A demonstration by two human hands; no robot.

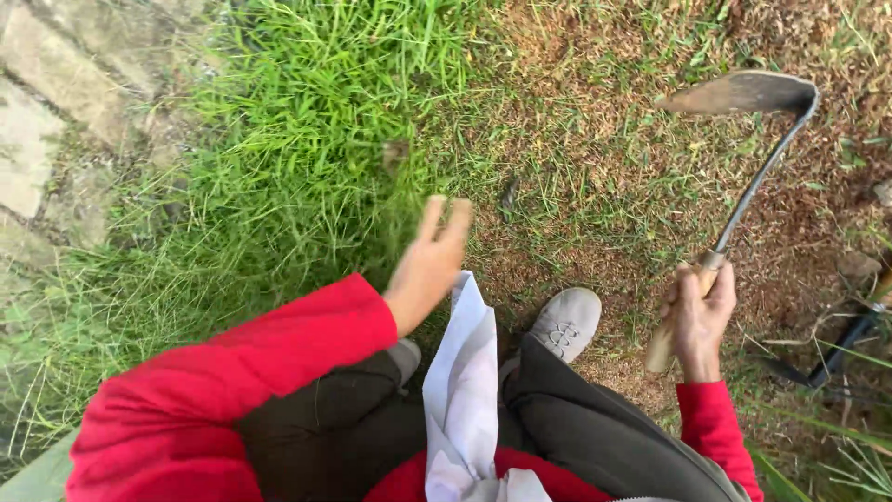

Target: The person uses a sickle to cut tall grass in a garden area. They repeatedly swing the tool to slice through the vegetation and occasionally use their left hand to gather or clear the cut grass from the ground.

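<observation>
My right hand (699, 316) grips the wooden handle of a sickle (743, 139), whose dark curved blade points up and left over bare brown ground. My left hand (429, 265), blurred, is stretched forward with fingers together and nothing visibly in it, at the edge of a thick patch of tall green grass (297, 177). A small blurred clump (395, 153) hangs in the air above the grass, ahead of this hand. Both arms wear red sleeves. I crouch, with a grey shoe (565, 321) showing between my knees.
Stone paving (37, 130) lies at the far left. A white cloth (462, 390) hangs from my chest. Cut, brown ground with sparse grass (604, 177) fills the right side. A dark tool or pipe (841, 344) lies at the right edge.
</observation>
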